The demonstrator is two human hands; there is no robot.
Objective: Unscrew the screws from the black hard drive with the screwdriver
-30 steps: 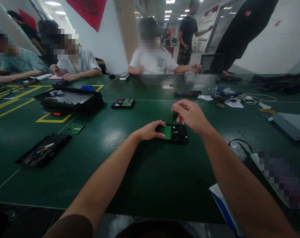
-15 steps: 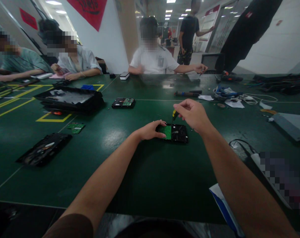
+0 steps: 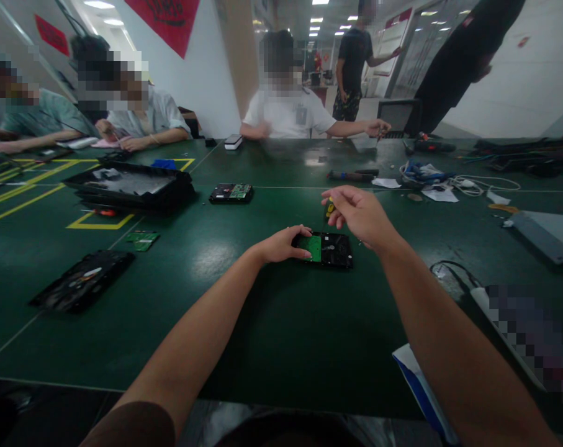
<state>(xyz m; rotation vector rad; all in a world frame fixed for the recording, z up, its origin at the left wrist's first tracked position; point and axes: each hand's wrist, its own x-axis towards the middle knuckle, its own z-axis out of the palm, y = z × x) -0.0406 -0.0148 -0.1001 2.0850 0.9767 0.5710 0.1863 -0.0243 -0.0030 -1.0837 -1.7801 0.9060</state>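
Much of the small screwdriver [image 3: 329, 208] is hidden behind the right hand [image 3: 359, 215]; only a bit of its yellow and black handle shows under the fingers, and its tip cannot be made out. The near end of the hard drive [image 3: 325, 249] is plain to see, black with a green board on its left half, but its left edge sits under the fingertips of the left hand [image 3: 281, 244]. At the lower right a blurred patch covers part of the table [image 3: 272, 323], and a blue and white sheet [image 3: 418, 385] is cut off by the right forearm. The drive lies flat near the middle of the green table, with bare table all around it and a wide bare stretch toward the near edge. Another drive [image 3: 231, 193] lies well apart, farther back on the left, beside a black tray [image 3: 127, 186]. The left hand lies flat, fingers pressing the drive's left edge, not wrapped around it. The right hand hovers just beyond the drive's far edge, fingers loosely curled, pinching the screwdriver handle between thumb and fingertips.
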